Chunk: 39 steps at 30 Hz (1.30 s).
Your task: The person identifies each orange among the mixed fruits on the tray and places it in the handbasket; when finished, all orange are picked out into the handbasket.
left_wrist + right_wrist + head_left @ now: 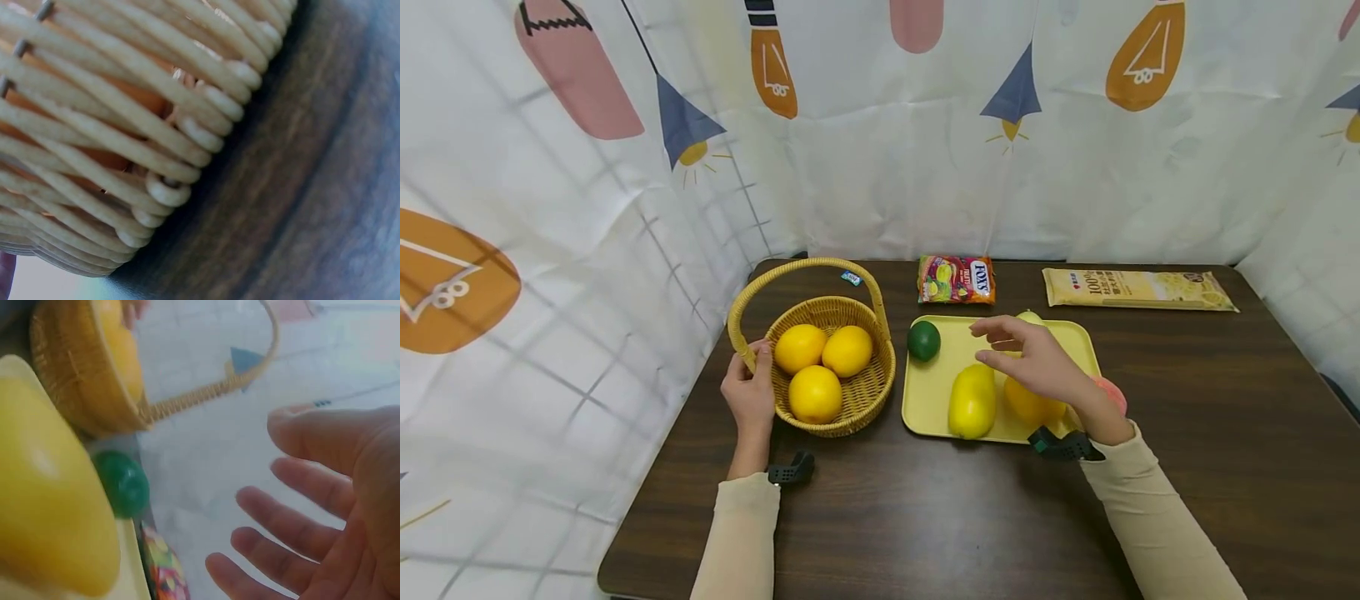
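In the head view my left hand [752, 387] grips the left foot of the handle of a wicker basket [871, 400], which holds three yellow-orange fruits [847, 351]. The basket's woven side [119, 125] fills much of the left wrist view. My right hand [1037, 358] hangs over a yellow tray [917, 408] with its fingers apart and nothing in them. On the tray lie a long yellow fruit [972, 402], a green fruit [923, 341], an orange fruit [1030, 404] partly under the hand, and a yellow-green fruit [1030, 317] mostly hidden behind it.
A pinkish fruit [1112, 393] shows at the tray's right side, partly behind my right wrist. Behind the tray lie a red candy bag [957, 280] and a long yellow packet [1138, 289]. A small blue wrapper [852, 277] lies behind the basket. A patterned curtain hangs around the table.
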Each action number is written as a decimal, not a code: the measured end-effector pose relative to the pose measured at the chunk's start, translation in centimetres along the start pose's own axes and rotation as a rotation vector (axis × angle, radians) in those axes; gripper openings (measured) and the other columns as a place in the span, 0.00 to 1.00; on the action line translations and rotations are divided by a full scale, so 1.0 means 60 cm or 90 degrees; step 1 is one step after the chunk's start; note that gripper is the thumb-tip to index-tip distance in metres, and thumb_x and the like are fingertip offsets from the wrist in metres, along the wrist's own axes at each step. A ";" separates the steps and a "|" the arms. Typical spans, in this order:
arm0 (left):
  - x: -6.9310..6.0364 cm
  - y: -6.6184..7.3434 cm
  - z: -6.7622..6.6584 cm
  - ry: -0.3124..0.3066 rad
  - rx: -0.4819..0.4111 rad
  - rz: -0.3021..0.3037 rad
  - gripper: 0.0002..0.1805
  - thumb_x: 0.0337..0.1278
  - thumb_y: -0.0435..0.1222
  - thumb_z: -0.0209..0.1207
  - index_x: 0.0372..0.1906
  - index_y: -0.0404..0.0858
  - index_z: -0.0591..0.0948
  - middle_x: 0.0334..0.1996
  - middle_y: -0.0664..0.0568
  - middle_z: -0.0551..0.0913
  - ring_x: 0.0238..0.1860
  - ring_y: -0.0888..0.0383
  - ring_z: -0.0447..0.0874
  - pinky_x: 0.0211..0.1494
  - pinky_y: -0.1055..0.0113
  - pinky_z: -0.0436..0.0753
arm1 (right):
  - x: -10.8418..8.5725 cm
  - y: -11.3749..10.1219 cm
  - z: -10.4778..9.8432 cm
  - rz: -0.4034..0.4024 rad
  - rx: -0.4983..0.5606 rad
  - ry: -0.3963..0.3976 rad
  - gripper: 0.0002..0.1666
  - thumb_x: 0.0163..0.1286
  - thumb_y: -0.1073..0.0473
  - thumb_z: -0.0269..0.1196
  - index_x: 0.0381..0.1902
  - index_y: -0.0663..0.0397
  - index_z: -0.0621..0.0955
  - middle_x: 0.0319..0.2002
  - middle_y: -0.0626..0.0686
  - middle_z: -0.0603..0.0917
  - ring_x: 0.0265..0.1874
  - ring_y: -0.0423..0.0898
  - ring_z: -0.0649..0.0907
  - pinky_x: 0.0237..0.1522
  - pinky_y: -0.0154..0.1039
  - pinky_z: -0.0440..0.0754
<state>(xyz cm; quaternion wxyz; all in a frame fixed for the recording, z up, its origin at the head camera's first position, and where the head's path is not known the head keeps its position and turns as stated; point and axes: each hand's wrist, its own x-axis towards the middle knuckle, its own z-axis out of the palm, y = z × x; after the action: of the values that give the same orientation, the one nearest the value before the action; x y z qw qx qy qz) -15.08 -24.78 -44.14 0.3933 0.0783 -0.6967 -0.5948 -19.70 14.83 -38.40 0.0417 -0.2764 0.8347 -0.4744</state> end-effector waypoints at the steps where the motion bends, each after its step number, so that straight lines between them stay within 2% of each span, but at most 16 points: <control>1: 0.000 0.000 0.000 0.003 0.000 0.001 0.15 0.64 0.33 0.61 0.45 0.22 0.83 0.43 0.34 0.84 0.38 0.67 0.80 0.42 0.74 0.75 | -0.001 0.007 -0.008 0.007 0.000 0.001 0.21 0.68 0.57 0.65 0.58 0.55 0.78 0.54 0.55 0.82 0.52 0.55 0.79 0.58 0.56 0.75; 3: 0.000 0.000 -0.001 0.005 0.001 0.003 0.15 0.64 0.32 0.61 0.45 0.21 0.82 0.44 0.29 0.82 0.38 0.68 0.80 0.42 0.74 0.75 | -0.005 0.016 -0.023 0.024 -0.009 -0.004 0.21 0.69 0.57 0.64 0.58 0.56 0.78 0.54 0.55 0.81 0.53 0.56 0.79 0.58 0.57 0.74; 9: -0.001 -0.001 -0.002 0.007 0.004 0.008 0.14 0.63 0.31 0.61 0.45 0.21 0.82 0.44 0.28 0.82 0.38 0.68 0.79 0.42 0.75 0.75 | -0.020 0.041 -0.068 0.049 -0.075 -0.059 0.21 0.69 0.50 0.64 0.57 0.50 0.78 0.55 0.58 0.80 0.55 0.58 0.78 0.58 0.58 0.74; 13: -0.001 0.000 -0.001 0.006 0.001 0.011 0.14 0.63 0.32 0.61 0.44 0.21 0.83 0.42 0.30 0.83 0.36 0.67 0.79 0.41 0.74 0.75 | -0.034 0.062 -0.094 0.047 -0.099 -0.089 0.24 0.67 0.51 0.66 0.57 0.54 0.78 0.55 0.58 0.80 0.55 0.58 0.78 0.57 0.59 0.74; 19: -0.001 0.000 0.000 0.001 0.005 0.012 0.14 0.63 0.33 0.61 0.44 0.22 0.83 0.42 0.31 0.83 0.37 0.67 0.79 0.41 0.74 0.75 | -0.055 0.084 -0.119 0.074 -0.113 -0.126 0.28 0.65 0.51 0.68 0.59 0.56 0.77 0.57 0.56 0.79 0.56 0.59 0.77 0.57 0.59 0.73; 23: -0.002 0.000 0.000 0.004 0.006 0.004 0.14 0.63 0.32 0.61 0.44 0.22 0.83 0.43 0.29 0.83 0.37 0.68 0.79 0.41 0.75 0.75 | -0.059 0.093 -0.124 0.096 -0.119 -0.167 0.30 0.65 0.48 0.67 0.61 0.53 0.77 0.59 0.54 0.78 0.58 0.57 0.76 0.56 0.55 0.75; 24: -0.002 0.000 -0.001 0.005 0.008 0.002 0.14 0.63 0.32 0.61 0.44 0.22 0.83 0.43 0.29 0.83 0.37 0.68 0.79 0.41 0.75 0.75 | -0.059 0.095 -0.124 0.108 -0.113 -0.183 0.30 0.65 0.47 0.67 0.61 0.52 0.77 0.59 0.54 0.78 0.58 0.57 0.76 0.51 0.53 0.79; 28: -0.002 0.003 0.000 0.006 0.010 0.001 0.14 0.63 0.32 0.61 0.44 0.22 0.83 0.42 0.30 0.83 0.36 0.68 0.79 0.41 0.75 0.75 | -0.058 0.102 -0.121 0.119 -0.097 -0.250 0.30 0.65 0.47 0.67 0.63 0.50 0.75 0.59 0.53 0.78 0.58 0.56 0.75 0.46 0.43 0.81; 30: -0.002 0.003 0.000 0.005 0.010 0.002 0.14 0.63 0.32 0.61 0.44 0.22 0.83 0.42 0.31 0.83 0.36 0.67 0.78 0.40 0.74 0.75 | -0.056 0.104 -0.118 0.118 -0.087 -0.271 0.31 0.65 0.48 0.67 0.63 0.50 0.75 0.59 0.52 0.78 0.58 0.56 0.75 0.48 0.46 0.80; 31: -0.001 0.004 0.000 0.004 0.010 0.003 0.14 0.63 0.32 0.61 0.44 0.22 0.83 0.42 0.32 0.83 0.36 0.67 0.78 0.40 0.74 0.74 | -0.055 0.105 -0.115 0.111 -0.090 -0.277 0.32 0.65 0.48 0.67 0.64 0.50 0.74 0.59 0.52 0.78 0.59 0.56 0.75 0.55 0.47 0.77; 33: -0.001 0.003 0.000 0.001 0.009 0.001 0.14 0.63 0.33 0.61 0.44 0.22 0.83 0.41 0.35 0.84 0.35 0.67 0.78 0.40 0.74 0.74 | -0.053 0.105 -0.110 0.103 -0.086 -0.286 0.33 0.64 0.48 0.68 0.65 0.50 0.73 0.59 0.51 0.78 0.58 0.56 0.76 0.57 0.53 0.74; 36: 0.000 0.002 0.000 0.001 0.011 -0.003 0.15 0.63 0.34 0.62 0.44 0.23 0.83 0.39 0.41 0.85 0.35 0.66 0.78 0.39 0.73 0.74 | -0.048 0.104 -0.100 0.082 -0.073 -0.303 0.35 0.63 0.49 0.69 0.65 0.53 0.72 0.58 0.52 0.78 0.57 0.55 0.76 0.59 0.57 0.72; 39: 0.000 0.002 0.000 0.001 0.012 -0.007 0.15 0.63 0.34 0.62 0.44 0.23 0.83 0.39 0.44 0.85 0.35 0.66 0.78 0.39 0.74 0.74 | -0.043 0.101 -0.090 0.051 -0.067 -0.324 0.36 0.64 0.51 0.69 0.65 0.57 0.72 0.58 0.54 0.77 0.56 0.53 0.76 0.58 0.57 0.72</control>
<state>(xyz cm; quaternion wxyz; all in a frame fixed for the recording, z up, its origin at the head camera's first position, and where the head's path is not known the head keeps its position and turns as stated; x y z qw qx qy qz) -15.05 -24.74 -44.05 0.3896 0.0862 -0.7015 -0.5905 -21.88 22.68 -40.89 0.2544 -0.3554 0.8312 -0.3436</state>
